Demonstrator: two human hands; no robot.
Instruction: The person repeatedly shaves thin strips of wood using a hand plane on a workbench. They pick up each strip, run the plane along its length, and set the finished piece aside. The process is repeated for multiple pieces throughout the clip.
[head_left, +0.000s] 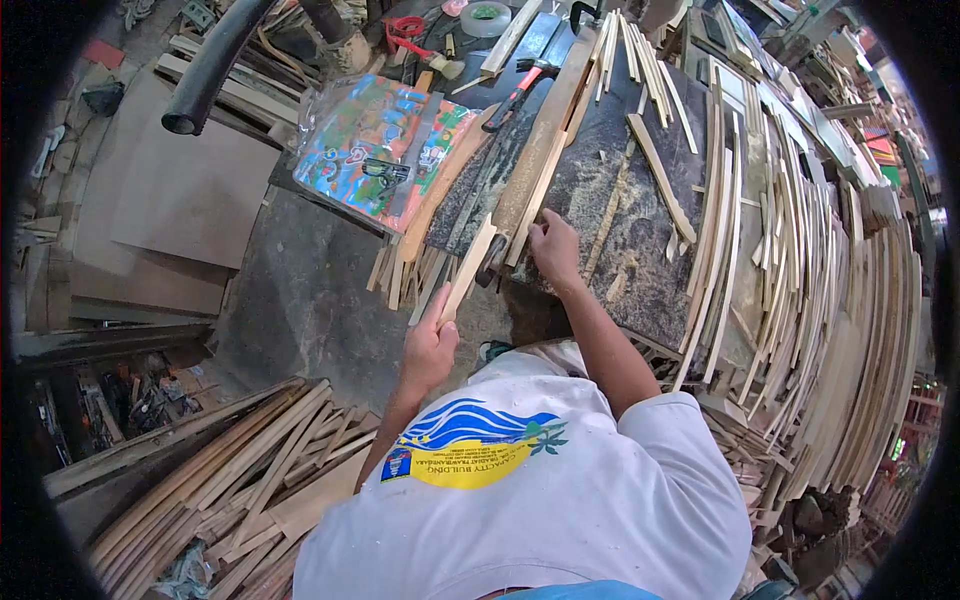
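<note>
- From my remote seat I look down on a dark, sawdust-dusted workbench (640, 270) that stretches ahead of both hands; it is the biggest thing in view.
- To the right of the right hand, a great heap of pale wooden slats (830, 300) fans out in curved rows well past the bench edge.
- Below and left of the left hand, a second pile of longer wooden strips (230, 470) lies on the floor.
- Ahead of the left hand, a colourful plastic packet (385, 145) rests at the bench's far left, well apart from both hands.
- Just ahead of the right hand, a long wooden board (545, 140) runs away up the bench, with a red-handled hammer (520, 88) lying beside it farther off.
- A roll of clear tape (486, 18) sits at the far end, well beyond either hand.
- The left hand (432, 345) is closed around the near end of a thin wooden stick (468, 272), which slants up and right toward the bench edge.
- The right hand (553, 245) lies flat on the bench with fingers curled down over the near ends of the strips there, just beside the stick's upper end; whether it grips anything I cannot tell.
</note>
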